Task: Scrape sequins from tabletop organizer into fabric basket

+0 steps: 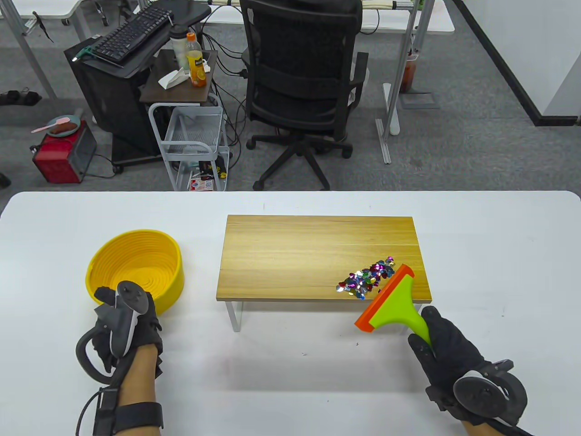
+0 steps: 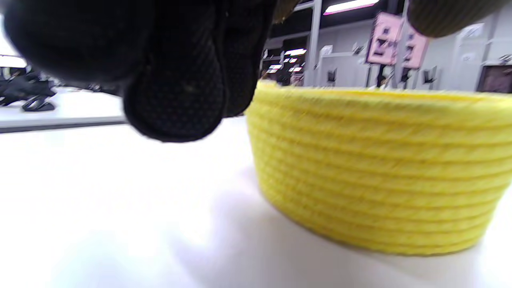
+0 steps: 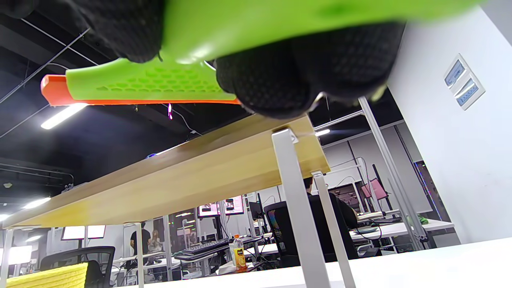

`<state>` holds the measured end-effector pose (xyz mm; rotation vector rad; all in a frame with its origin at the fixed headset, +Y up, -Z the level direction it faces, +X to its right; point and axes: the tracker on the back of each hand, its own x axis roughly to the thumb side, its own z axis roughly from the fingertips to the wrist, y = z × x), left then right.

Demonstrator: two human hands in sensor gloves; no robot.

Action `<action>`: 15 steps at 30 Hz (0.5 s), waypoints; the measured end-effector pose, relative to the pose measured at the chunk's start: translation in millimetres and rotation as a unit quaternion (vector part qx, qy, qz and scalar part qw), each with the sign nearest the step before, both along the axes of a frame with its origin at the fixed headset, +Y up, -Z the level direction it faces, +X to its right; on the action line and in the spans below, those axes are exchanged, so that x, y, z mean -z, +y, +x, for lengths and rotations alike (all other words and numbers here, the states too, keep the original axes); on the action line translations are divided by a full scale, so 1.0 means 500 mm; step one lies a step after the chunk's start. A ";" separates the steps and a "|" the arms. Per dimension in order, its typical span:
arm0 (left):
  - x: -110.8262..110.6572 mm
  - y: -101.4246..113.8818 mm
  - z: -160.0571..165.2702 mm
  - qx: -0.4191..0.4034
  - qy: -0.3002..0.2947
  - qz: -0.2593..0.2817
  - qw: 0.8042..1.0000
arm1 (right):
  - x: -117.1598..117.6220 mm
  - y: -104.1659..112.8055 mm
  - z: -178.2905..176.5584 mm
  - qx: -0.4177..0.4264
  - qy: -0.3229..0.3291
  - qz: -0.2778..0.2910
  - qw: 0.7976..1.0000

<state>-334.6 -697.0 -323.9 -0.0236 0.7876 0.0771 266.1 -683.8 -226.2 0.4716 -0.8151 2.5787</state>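
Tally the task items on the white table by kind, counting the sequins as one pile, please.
Yellow fabric basket: 1
Wooden tabletop organizer: 1
Green and orange scraper: 1
Pile of sequins: 1
Total: 4

Black-gloved right hand [image 3: 280, 76] at twelve o'clock holds the lime-green plastic scraper with an orange blade edge [image 3: 152, 86], blade reaching toward ten o'clock. Below it runs the light wooden organizer board on white metal legs [image 3: 192, 176]. A yellow woven fabric basket [image 3: 48, 277] peeks in at eight o'clock.
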 end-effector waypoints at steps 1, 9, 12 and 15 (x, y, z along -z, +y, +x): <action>0.004 -0.007 -0.008 -0.018 0.010 -0.011 1.000 | 0.000 -0.001 0.000 0.000 0.000 0.001 1.000; 0.015 -0.044 -0.054 -0.145 0.075 0.009 0.987 | 0.000 -0.003 -0.004 -0.006 0.006 0.001 1.000; 0.019 -0.054 -0.066 -0.165 0.092 0.015 0.982 | 0.000 -0.003 -0.004 -0.006 0.006 0.002 1.000; 0.021 -0.063 -0.076 -0.205 0.106 0.029 0.973 | 0.000 -0.003 -0.005 -0.008 0.006 0.002 1.000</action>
